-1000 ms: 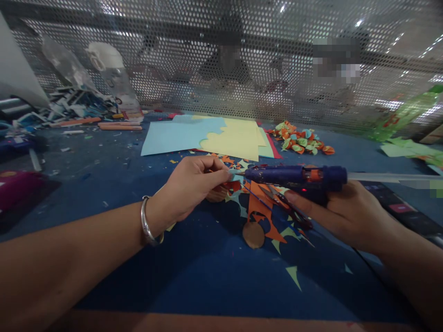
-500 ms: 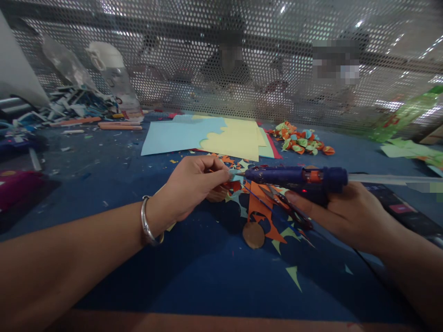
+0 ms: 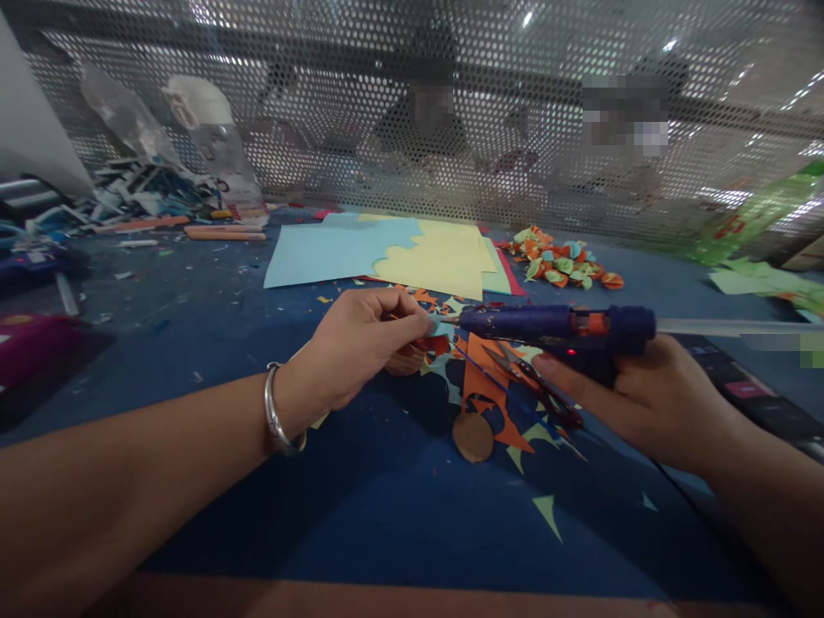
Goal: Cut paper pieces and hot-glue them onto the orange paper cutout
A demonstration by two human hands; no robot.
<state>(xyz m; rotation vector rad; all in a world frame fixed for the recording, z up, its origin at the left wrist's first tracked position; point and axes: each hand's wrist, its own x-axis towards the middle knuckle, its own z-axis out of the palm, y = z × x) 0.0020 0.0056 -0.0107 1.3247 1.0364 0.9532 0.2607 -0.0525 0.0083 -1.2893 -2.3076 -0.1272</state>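
My right hand (image 3: 650,403) is wrapped round a dark blue hot glue gun (image 3: 534,324) with a clear glue stick (image 3: 727,327) sticking out of its back and a small red light lit. Its nozzle points left, close by the fingertips of my left hand (image 3: 366,343). Those fingers pinch a small light blue paper piece (image 3: 441,328); whether the nozzle touches it I cannot tell. Below lie a pair of scissors (image 3: 541,386), orange paper offcuts (image 3: 482,373) and a round brown disc (image 3: 473,437).
Coloured paper sheets (image 3: 341,251) lie at the back, beside a pile of small curled paper pieces (image 3: 563,262). A clear bottle (image 3: 222,154) stands at the left, a green bottle (image 3: 753,215) at the right. A perforated metal screen (image 3: 322,103) closes the far side. A phone (image 3: 747,386) lies behind my right hand.
The glue gun has shifted slightly to the right, its nozzle a little away from where it was. My left hand keeps its pinch on the blue paper piece, almost unmoved.
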